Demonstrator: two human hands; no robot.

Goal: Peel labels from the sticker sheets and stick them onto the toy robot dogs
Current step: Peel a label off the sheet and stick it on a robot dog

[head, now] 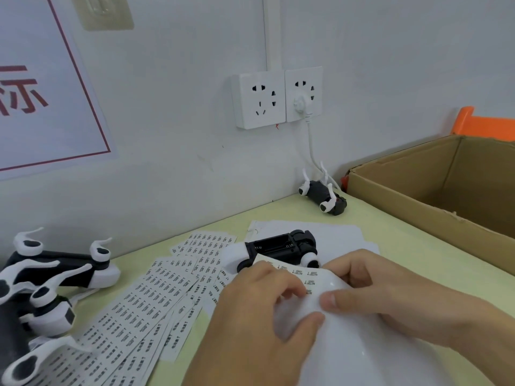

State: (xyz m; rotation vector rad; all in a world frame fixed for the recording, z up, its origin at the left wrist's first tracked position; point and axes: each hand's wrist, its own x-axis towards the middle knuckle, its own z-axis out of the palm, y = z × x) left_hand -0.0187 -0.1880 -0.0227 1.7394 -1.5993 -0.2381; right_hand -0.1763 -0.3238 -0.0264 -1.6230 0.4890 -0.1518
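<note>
The fingers of the left hand (259, 310) are curled, and their tips press on a glossy white sticker sheet (315, 291) with small black printed labels; the thumb lies under the sheet's near part. The right hand (390, 291) holds the same sheet from the other side, its thumb flat on top and the other fingers bent behind the paper. The sheet is bent upward between both hands. If a label is already lifted, it is too small to tell.

Just behind the hands lies a black and white toy robot dog (278, 250) on its back, its open black belly upward, resting on plain white paper (334, 232). To the left, many long white label strips (145, 302) are spread like a fan on the pale green table (404, 246). More black and white toy dogs (55, 271) are piled at the left edge. Another small dog (323, 195) lies near the wall, under the white wall sockets (276, 98). A brown cardboard box (434, 185) stands open at the right.
</note>
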